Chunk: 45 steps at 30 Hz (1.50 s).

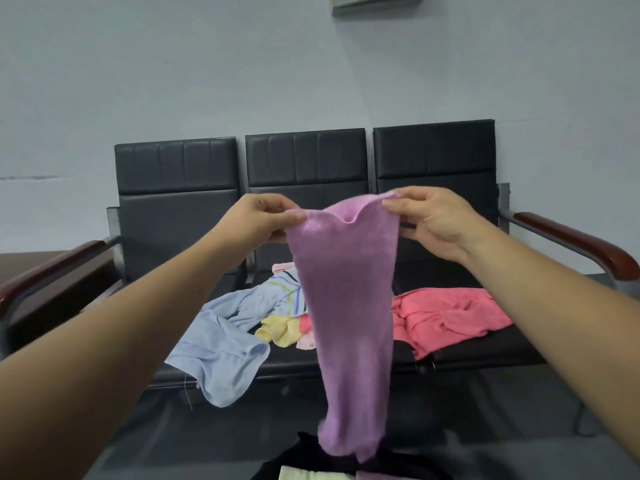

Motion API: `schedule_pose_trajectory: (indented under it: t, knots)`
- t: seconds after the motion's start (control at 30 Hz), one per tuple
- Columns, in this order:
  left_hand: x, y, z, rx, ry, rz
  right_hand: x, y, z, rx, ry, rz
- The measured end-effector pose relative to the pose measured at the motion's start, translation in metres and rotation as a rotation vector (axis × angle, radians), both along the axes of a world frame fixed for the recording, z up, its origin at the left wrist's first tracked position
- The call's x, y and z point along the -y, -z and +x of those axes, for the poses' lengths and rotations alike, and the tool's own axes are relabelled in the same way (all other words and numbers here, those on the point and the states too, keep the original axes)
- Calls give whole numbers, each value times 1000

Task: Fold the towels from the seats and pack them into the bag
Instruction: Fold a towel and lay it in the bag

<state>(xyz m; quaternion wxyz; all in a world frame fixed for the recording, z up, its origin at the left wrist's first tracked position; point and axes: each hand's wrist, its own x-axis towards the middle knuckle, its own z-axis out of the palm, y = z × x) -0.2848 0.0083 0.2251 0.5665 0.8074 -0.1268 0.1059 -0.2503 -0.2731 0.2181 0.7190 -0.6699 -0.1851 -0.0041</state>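
Pale grey wall (173, 81) fills the background of the head view, and against it stands a row of three black seats (304, 161) with dark red armrests (571, 244) at either end.

Both arms reach forward at about the same height. The left hand (263, 218) pinches one top corner of the purple towel (346, 306), and the right hand (433, 220) pinches the other, its fingers (398, 204) curled over the edge. The top edge sags slightly between the two grips. The towel hangs free in the air in front of the middle seat, its long axis running straight down from the hands, its bottom end bunched and dangling just above the black bag (304, 452) at the lower edge of the picture. Something pale and folded shows inside the bag.

Unfolded on the seats lie a blue towel (221, 341), a striped towel (287, 289), a yellow towel (277, 330) and a coral towel (446, 317).

Judging by this, the fold is only starting. Neither hand is nearer, so the next move likely brings the two corners together, or lifts the low end up to meet them
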Motion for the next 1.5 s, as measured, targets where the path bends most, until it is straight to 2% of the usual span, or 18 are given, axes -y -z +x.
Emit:
schedule_pose_trajectory:
  t: [0.07, 0.13, 0.2, 0.27, 0.33, 0.4, 0.43, 0.57, 0.63, 0.77, 0.9, 0.97, 1.07, 1.2, 1.3, 1.37, 1.43, 1.5]
  knots:
    - [11, -3, -1, 22, 55, -68, -9, -1, -4, 11, -156, 54]
    - [25, -9, -3, 36, 84, -64, -24, 3, -7, -7, -264, 7]
    - [37, -13, -5, 56, 78, -22, -39, 6, -10, -11, -305, -103]
    - [42, -13, -4, 69, 30, -25, -49, 8, -11, -2, -279, -120]
    - [41, -4, 0, 29, 36, -162, -52, 5, -10, -8, -230, -16]
    - [35, 13, 3, -84, 161, -328, -52, -1, -6, -40, -201, 124]
    - [32, 25, 4, -157, 235, -316, -50, -4, -4, -57, -192, 181]
    - [25, 73, -5, -307, 377, 127, -42, -15, 4, -99, -147, 235]
    - [28, 85, -8, -283, 341, 144, -40, -14, 7, -121, -84, 192]
    - [34, 92, -9, -256, 233, 2, -35, -6, 15, -179, 53, 176]
    - [40, 91, -15, -370, 396, -303, -26, 10, 26, -264, 188, 12]
    - [45, 86, -18, -388, 484, -446, -21, 21, 26, -400, 200, -52]
    - [49, 81, -15, -398, 464, -634, -14, 50, 25, -574, 115, -26]
    - [51, 79, -6, -370, 423, -849, -11, 95, 12, -686, -181, 187]
    - [52, 79, 0, -376, 380, -921, -13, 123, 2, -701, -380, 200]
    - [49, 82, 5, -395, 328, -936, -16, 132, -4, -661, -437, 212]
    - [47, 83, 6, -419, 279, -950, -20, 132, -5, -568, -371, 205]
    - [43, 84, 6, -420, 204, -898, -25, 125, -6, -477, -216, 194]
